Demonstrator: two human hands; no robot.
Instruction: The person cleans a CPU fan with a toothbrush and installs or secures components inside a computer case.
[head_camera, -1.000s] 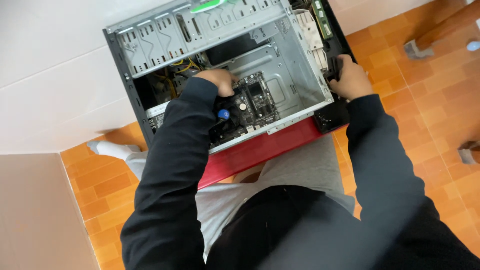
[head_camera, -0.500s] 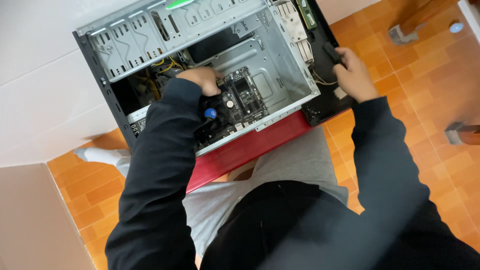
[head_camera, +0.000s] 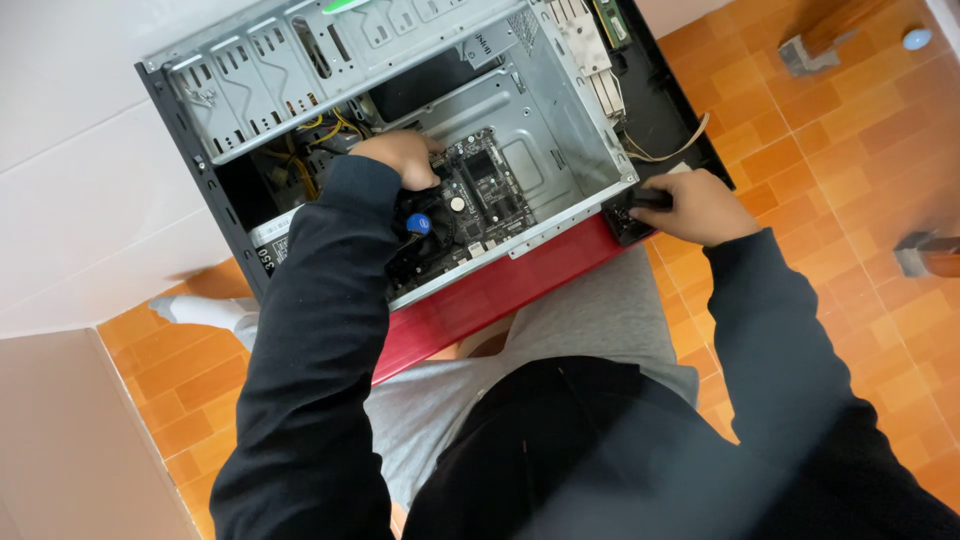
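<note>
nearest the camera are the person's dark long sleeves and grey shorts, seated over an orange tiled floor (head_camera: 850, 130). an open computer case (head_camera: 400, 130) lies on its side across the lap, its red side panel (head_camera: 500, 290) facing the person and its black front edge toward the left.

the right hand (head_camera: 695, 205) sits at the case's near right corner, outside the metal shell. its fingers are clenched around a small dark object (head_camera: 650, 200); what that object is cannot be told from here.

the left hand (head_camera: 400, 155) reaches down inside the case, resting on the upper left part of the motherboard (head_camera: 470, 205). the fingers curl downward, but whether they grasp anything is hidden by the back of the hand, so i cannot tell.

the motherboard is dark, nearly black, lying flat against the silver metal tray, with a small round blue part (head_camera: 418, 224) just beside the left wrist and pale chips and connectors along its surface. yellow and black wires (head_camera: 300, 150) bunch at the left of the interior.

farther off, grey perforated drive bays (head_camera: 270, 75) run along the case's far edge, and a pale ribbon cable (head_camera: 670, 145) loops out at the right. a white wall (head_camera: 80, 150) lies beyond on the left.
</note>
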